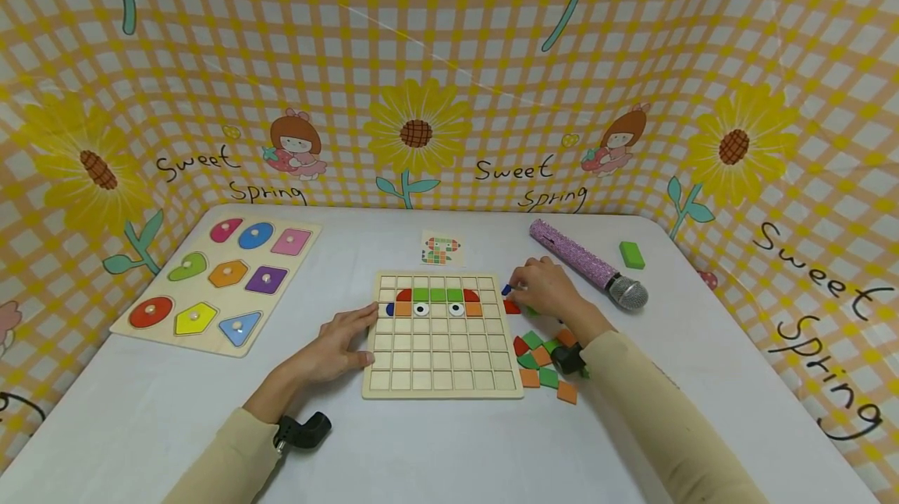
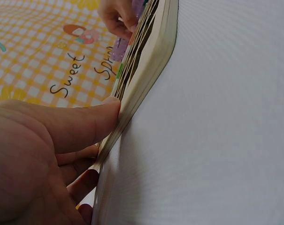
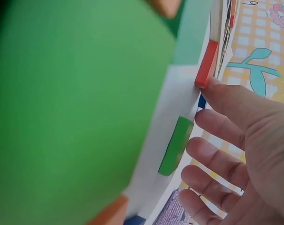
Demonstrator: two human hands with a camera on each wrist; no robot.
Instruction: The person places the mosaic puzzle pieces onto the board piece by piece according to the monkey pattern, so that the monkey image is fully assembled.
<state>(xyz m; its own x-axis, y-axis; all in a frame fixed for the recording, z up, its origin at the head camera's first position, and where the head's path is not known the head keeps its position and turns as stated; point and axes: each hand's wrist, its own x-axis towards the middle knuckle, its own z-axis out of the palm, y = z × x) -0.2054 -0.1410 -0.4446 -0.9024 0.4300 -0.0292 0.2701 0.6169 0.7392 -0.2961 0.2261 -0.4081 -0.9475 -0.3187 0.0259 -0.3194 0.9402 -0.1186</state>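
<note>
A wooden grid board [image 1: 441,360] lies in the middle of the white table, with two rows partly filled by red, green and orange tiles, two eye tiles [image 1: 421,309] and a blue rounded tile [image 1: 390,309] at the left. My left hand [image 1: 335,346] rests against the board's left edge, fingers extended; its thumb [image 2: 97,119] presses on that edge in the left wrist view. Right of the board, my right hand [image 1: 546,285] pinches a small blue tile [image 3: 202,101] between thumb and index finger. A red tile [image 3: 207,64] lies right by the thumb.
Several loose tiles [image 1: 548,378] lie right of the board, partly under my right wrist. Behind the board is a pattern card [image 1: 442,249]. A glittery microphone [image 1: 577,254] and green block [image 1: 632,254] lie at back right, a shape puzzle [image 1: 218,285] at left.
</note>
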